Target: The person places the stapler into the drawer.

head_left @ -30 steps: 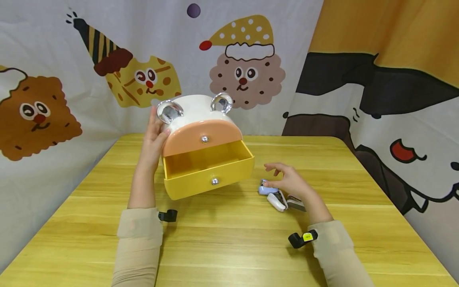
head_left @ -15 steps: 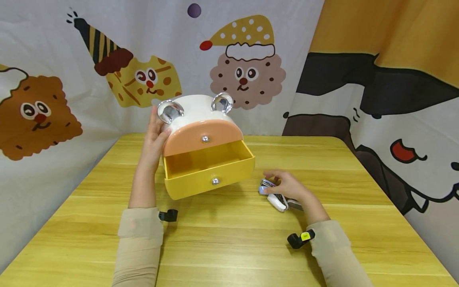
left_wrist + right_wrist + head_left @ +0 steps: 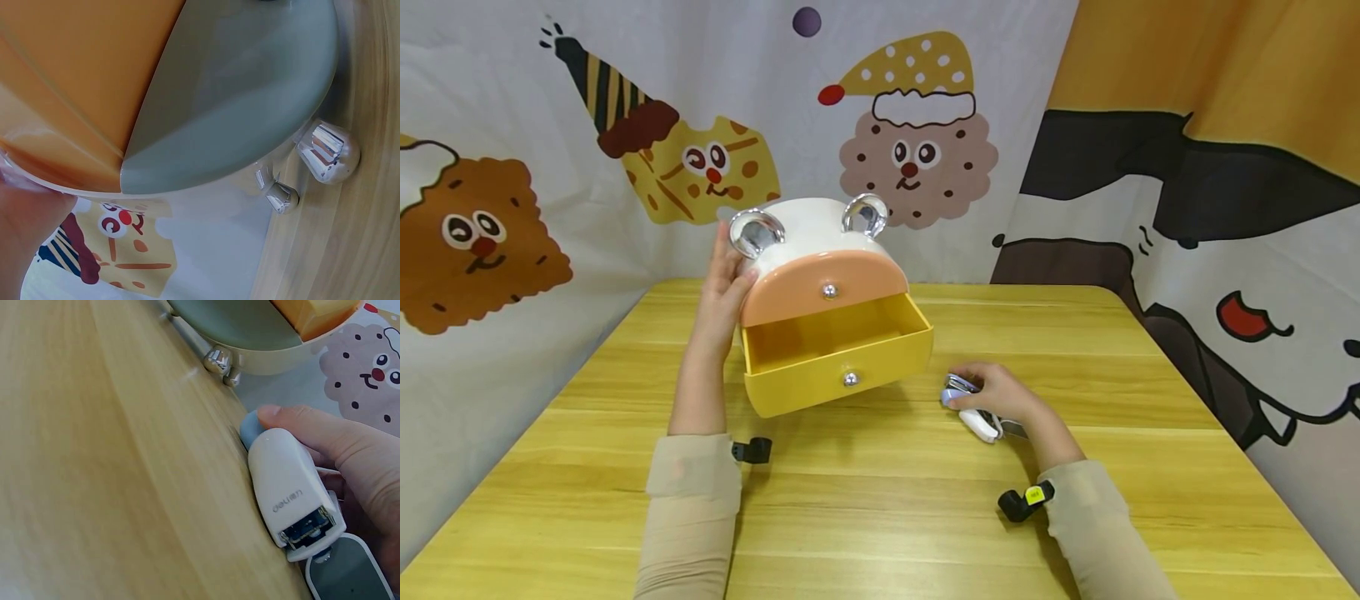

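In the head view a round white drawer box (image 3: 808, 218) with silver ears stands on the left half of the table. Its peach top front (image 3: 790, 292) is closed, while the yellow drawer (image 3: 797, 389) below is pulled out with nothing inside. A grey-green lower front (image 3: 231, 106) shows beneath in the left wrist view. My left hand (image 3: 718, 304) grips the box's left side, thumb near the front edge. My right hand (image 3: 1003, 392) pinches a light-blue mini stapler (image 3: 951, 398) between thumb and fingers, low over the table. A white mini stapler (image 3: 284, 481) lies right beside it.
A grey mini stapler (image 3: 347, 572) lies behind the white one, partly covered by the right hand in the head view. Silver feet (image 3: 328, 153) carry the box on the wooden table (image 3: 880, 517). A cartoon-printed cloth (image 3: 700, 50) hangs behind the table.
My right hand has come down onto the light-blue stapler, its thumb and fingers closing on it. The left hand and the drawer box have stayed in place.
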The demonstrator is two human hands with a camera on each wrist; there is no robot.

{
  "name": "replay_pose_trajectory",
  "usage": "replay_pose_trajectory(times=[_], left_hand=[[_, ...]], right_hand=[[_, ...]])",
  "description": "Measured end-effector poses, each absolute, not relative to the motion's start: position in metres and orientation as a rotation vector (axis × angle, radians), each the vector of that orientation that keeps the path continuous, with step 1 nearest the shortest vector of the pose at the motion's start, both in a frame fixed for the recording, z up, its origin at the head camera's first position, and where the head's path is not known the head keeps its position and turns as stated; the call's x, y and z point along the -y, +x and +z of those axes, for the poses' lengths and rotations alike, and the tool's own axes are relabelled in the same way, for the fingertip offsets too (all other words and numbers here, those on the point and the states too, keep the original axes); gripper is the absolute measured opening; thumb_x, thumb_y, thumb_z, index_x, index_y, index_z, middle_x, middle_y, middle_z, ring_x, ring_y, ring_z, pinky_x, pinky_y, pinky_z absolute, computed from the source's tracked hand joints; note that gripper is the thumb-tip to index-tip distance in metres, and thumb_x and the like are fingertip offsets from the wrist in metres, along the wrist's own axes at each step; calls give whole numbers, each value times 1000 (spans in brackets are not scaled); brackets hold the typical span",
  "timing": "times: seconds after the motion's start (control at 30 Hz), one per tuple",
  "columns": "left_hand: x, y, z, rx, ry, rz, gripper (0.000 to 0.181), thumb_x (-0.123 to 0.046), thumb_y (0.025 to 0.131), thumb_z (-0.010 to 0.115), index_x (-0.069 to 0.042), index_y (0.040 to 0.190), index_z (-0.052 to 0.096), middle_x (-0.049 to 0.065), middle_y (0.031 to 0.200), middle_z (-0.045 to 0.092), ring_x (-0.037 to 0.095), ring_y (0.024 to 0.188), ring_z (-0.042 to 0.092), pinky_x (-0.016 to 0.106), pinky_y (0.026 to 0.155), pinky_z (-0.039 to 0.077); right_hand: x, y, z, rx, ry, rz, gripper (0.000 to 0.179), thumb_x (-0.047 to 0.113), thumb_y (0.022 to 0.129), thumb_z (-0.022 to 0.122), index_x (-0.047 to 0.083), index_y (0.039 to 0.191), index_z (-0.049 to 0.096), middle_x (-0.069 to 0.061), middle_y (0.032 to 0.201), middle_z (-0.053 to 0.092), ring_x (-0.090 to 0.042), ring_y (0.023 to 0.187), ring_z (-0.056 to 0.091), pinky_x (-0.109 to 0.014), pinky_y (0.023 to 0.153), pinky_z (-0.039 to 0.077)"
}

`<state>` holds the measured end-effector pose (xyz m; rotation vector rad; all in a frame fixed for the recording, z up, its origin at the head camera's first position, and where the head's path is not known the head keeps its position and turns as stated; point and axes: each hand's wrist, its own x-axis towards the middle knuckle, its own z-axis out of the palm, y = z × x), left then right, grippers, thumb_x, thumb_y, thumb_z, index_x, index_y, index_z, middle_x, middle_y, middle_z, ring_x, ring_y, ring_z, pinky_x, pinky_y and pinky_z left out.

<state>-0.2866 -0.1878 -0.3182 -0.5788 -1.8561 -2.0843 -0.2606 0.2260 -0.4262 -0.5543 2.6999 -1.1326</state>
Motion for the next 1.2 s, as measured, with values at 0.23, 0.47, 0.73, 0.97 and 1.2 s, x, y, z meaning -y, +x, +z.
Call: replay_pose_trajectory(times=[0.23,0.47,0.73,0.97,1.2], left_hand=[[187,-287,-318,1855,-572,-2080,71,-6,99,45,-32,155,9,17,150,31,23,128,39,24,101,38],[188,-286,-318,1851,-586,-2074,71,-7,99,45,-33,155,9,18,149,31,23,126,40,23,99,39],[188,-287,-319,1866,-577,-2068,72,-8,98,47,-36,154,11,18,150,30,23,127,39,21,99,39],[188,-287,-318,1875,-557,-2066,72,-8,98,46,-34,154,10,18,150,31,23,126,40,22,99,39],[187,-285,-316,1876,-545,-2069,71,-8,99,45,-34,154,10,17,149,32,23,126,40,24,100,38]], right_hand=[[-224,-262,-427,-2729,-570,-1099,57,31,79,79,2,125,62,-9,113,64,-22,100,57,-42,88,47],[-223,-259,-426,-2757,-585,-1121,53,27,78,79,2,123,63,-10,114,64,-24,100,57,-44,88,47],[-224,-259,-424,-2827,-619,-1160,48,21,80,76,1,122,64,-13,114,64,-24,94,57,-41,82,48],[-222,-258,-414,-2877,-623,-1229,50,19,78,77,2,123,64,-9,112,63,-24,89,56,-39,77,48],[-219,-253,-397,-2871,-624,-1305,48,15,79,75,4,125,64,-9,110,63,-25,88,56,-37,74,49]])
